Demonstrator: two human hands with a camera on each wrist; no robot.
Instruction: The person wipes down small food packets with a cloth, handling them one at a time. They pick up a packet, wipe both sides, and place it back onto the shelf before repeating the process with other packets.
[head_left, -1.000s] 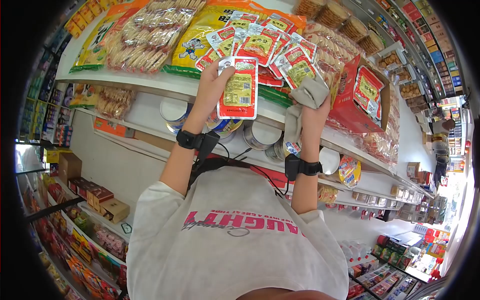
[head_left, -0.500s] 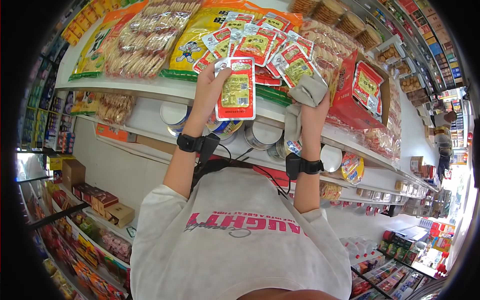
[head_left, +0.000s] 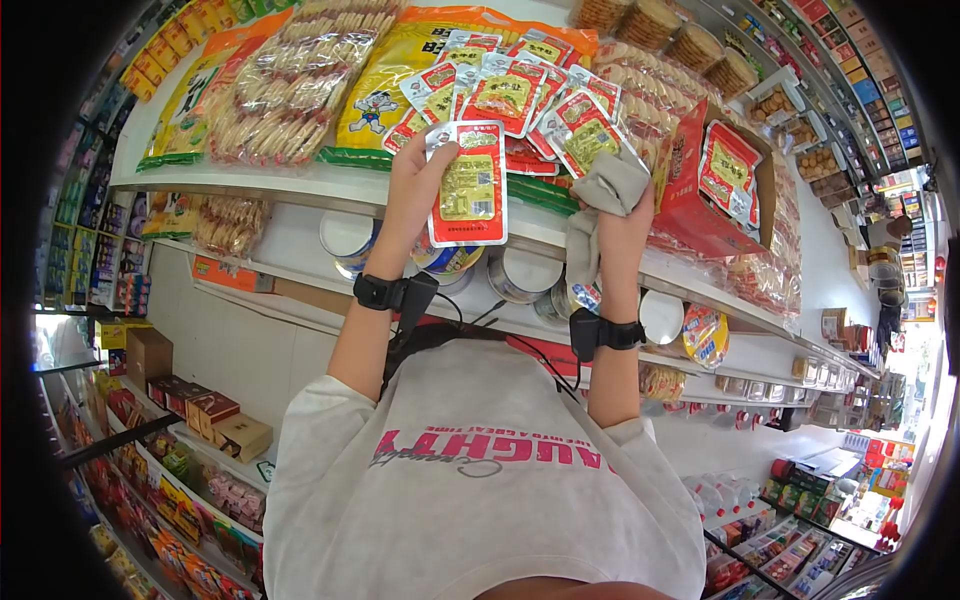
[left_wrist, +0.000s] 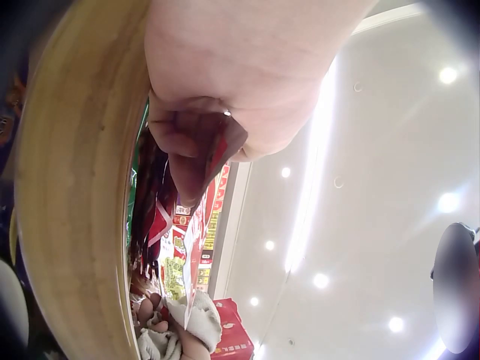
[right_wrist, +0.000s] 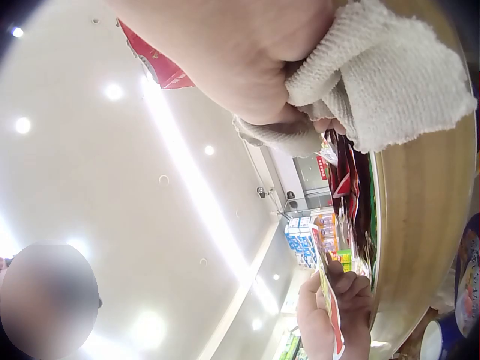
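My left hand (head_left: 408, 190) pinches a flat red-and-silver snack packet (head_left: 470, 190) by its upper left corner, thumb on the printed face. The packet hangs upright in front of the shelf edge. In the left wrist view the packet (left_wrist: 196, 240) appears edge-on below the curled fingers. My right hand (head_left: 626, 232) grips a crumpled grey cloth (head_left: 612, 184) near the right side of the packet pile (head_left: 508, 95). The ribbed weave of the cloth (right_wrist: 405, 82) shows in the right wrist view, and it hides most of the right fingers.
An opened red carton (head_left: 690, 200) with similar packets stands right of the cloth. Big bags of rice crackers (head_left: 300, 85) and a yellow bag (head_left: 380, 100) lie behind and left on the white shelf (head_left: 270, 180). Round tubs (head_left: 520, 275) sit on the shelf beneath.
The scene has shifted slightly left in the head view. The left hand with its packet sits a little lower in the picture; both hands keep their hold.
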